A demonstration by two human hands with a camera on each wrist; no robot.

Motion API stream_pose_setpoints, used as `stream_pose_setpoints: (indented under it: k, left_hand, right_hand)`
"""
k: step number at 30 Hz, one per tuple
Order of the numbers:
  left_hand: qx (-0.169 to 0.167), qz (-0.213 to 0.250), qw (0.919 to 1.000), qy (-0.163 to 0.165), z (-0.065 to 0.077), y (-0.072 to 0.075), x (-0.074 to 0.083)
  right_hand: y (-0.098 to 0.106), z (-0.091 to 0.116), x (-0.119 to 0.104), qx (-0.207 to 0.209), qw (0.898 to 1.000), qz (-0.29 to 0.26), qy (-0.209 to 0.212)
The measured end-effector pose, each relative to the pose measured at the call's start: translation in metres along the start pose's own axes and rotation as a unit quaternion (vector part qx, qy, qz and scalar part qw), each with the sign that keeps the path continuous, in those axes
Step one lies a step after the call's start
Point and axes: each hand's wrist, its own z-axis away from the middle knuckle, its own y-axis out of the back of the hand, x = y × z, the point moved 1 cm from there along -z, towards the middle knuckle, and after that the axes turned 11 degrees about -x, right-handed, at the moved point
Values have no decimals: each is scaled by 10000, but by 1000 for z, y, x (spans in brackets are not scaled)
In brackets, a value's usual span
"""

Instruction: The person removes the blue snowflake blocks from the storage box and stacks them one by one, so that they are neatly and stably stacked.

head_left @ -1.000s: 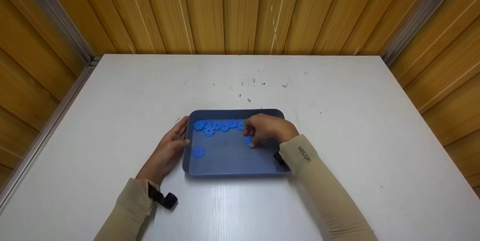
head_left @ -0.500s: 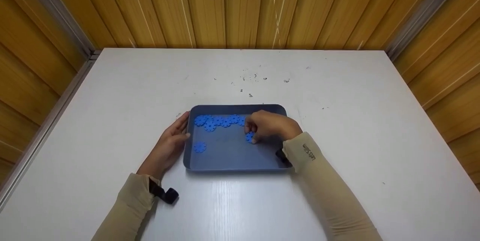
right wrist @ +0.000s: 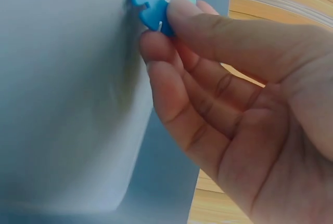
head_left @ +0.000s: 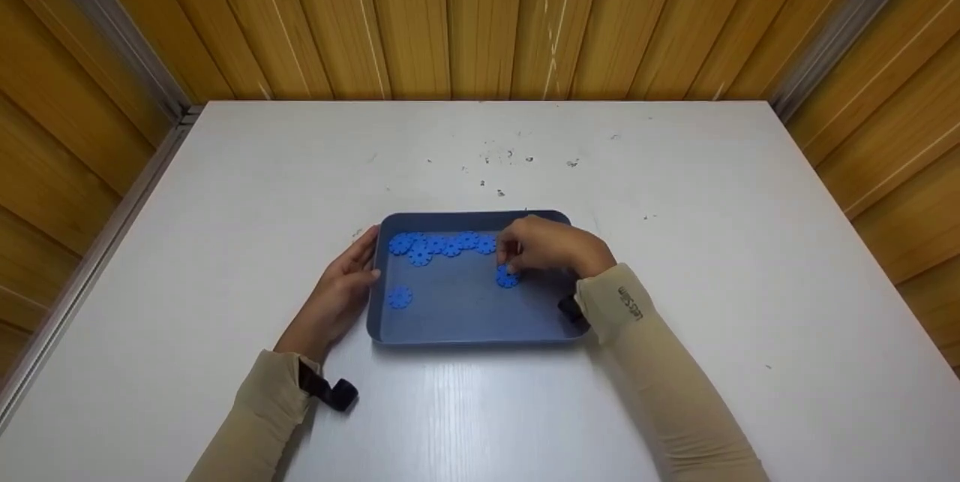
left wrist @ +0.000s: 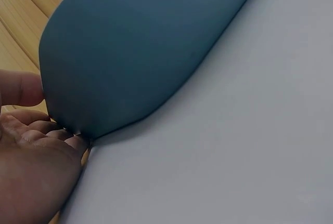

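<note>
Between thumb and fingers, my right hand (head_left: pixel 551 245) pinches a blue notched disc (head_left: pixel 508 277) over the right half of a grey-blue tray (head_left: pixel 465 341). The right wrist view shows the thumb on the face of this disc (right wrist: pixel 151 0), near its centre hole. Outside the tray's left wall lies my left hand (head_left: pixel 341 287), its fingers stretched along the wall and its thumb at the rim. In the left wrist view the fingertips touch the outside of the tray (left wrist: pixel 130 52) low down.
Several blue notched discs (head_left: pixel 450 245) lie overlapping in a row along the tray's far wall. A single blue disc (head_left: pixel 400 297) lies near the left wall. Beneath the tray is a white table (head_left: pixel 675 182), with wood-look panels (head_left: pixel 480 16) behind it.
The right hand has shifted slightly to the right with the disc, which now shows more of its face. The left hand stays at the tray's left wall.
</note>
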Motion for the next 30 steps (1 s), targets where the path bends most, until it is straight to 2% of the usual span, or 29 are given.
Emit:
stream_pose_setpoints:
  k: [9, 18, 22, 30]
  left_hand:
    - [28, -41, 10000, 53, 0, 1, -2]
    - [39, 66, 10000, 20, -1, 1, -1]
    - [42, 79, 10000, 33, -1, 1, -2]
    - [14, 34, 10000, 93, -1, 1, -3]
  right_hand:
    - [10, 14, 0, 290, 9992, -221, 190]
    - [23, 32, 4, 516, 9953, -707, 405]
    - [26, 42, 8, 817, 9913, -895, 521]
    - [26, 57, 28, 1682, 9752, -1284, 646]
